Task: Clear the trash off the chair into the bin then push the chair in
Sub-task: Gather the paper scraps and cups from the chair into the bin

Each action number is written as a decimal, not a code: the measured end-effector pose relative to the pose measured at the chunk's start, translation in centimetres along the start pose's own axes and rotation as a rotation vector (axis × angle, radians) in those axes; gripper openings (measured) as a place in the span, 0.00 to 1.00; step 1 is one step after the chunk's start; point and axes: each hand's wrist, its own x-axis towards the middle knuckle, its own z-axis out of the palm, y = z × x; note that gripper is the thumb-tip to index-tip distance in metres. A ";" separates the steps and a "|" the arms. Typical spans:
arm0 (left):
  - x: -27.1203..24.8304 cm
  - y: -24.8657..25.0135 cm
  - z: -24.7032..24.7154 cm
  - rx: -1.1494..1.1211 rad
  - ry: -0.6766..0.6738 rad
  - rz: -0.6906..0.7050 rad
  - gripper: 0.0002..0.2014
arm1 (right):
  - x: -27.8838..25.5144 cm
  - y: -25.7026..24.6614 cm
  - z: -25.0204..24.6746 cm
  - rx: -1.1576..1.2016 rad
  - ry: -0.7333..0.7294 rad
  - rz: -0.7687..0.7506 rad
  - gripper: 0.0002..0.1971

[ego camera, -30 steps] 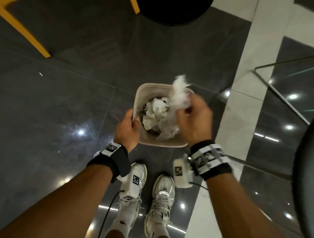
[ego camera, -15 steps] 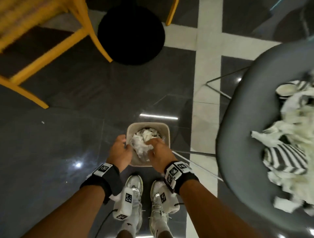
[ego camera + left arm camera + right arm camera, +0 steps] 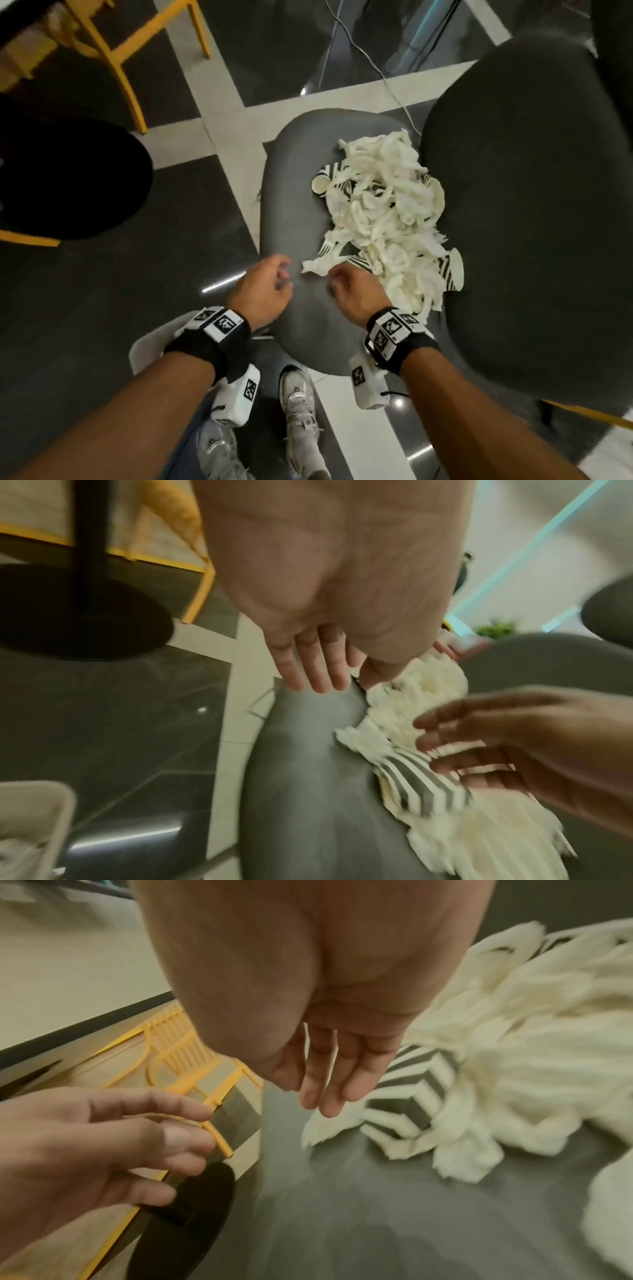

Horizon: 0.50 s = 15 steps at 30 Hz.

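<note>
A person stands over a littered seat, both hands empty. From the left of the head view: a yellow chair (image 3: 113, 65) and a black table base (image 3: 68, 178) on the dark tiled floor (image 3: 68, 308), then the pale bin (image 3: 150, 346), low down beside the person's shoes and mostly hidden behind the left forearm. The left hand (image 3: 262, 294) hovers over the near edge of the grey chair (image 3: 294, 192), fingers loosely curled and holding nothing. Just beside it, the right hand (image 3: 356, 294) is likewise relaxed and empty, its fingers near a torn strip at the pile's near tip. The trash (image 3: 383, 219), a heap of shredded white paper mixed with striped paper cups (image 3: 448, 274), covers the right half of the seat up against the dark backrest (image 3: 534, 205).

The shreds look light, soft and loose, so single pinches would likely shed pieces; scooping from both flanks with cupped palms seems the surer hold. The cups appear thin and crushable and could be gathered within the same armful.

The left wrist view shows the bin's rim (image 3: 61, 818) with paper already inside, which the head view hides. The right wrist view, blurred, shows a striped cup (image 3: 411, 1093) half buried under the shreds just ahead of the right hand's fingers (image 3: 329, 1085).
</note>
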 end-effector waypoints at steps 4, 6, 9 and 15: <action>2.9 4.6 8.7 0.303 -0.174 0.172 0.38 | 0.4 6.3 -4.5 0.011 0.069 0.036 0.14; 3.8 6.2 12.5 0.475 -0.226 0.181 0.50 | 0.1 9.2 -6.1 0.003 0.084 0.045 0.16; 5.5 7.0 16.6 0.658 -0.247 0.158 0.59 | -0.1 13.0 -7.8 -0.020 0.108 0.024 0.16; 8.5 6.3 16.6 0.718 -0.081 0.200 0.34 | 0.1 16.6 -9.3 -0.155 0.327 0.123 0.21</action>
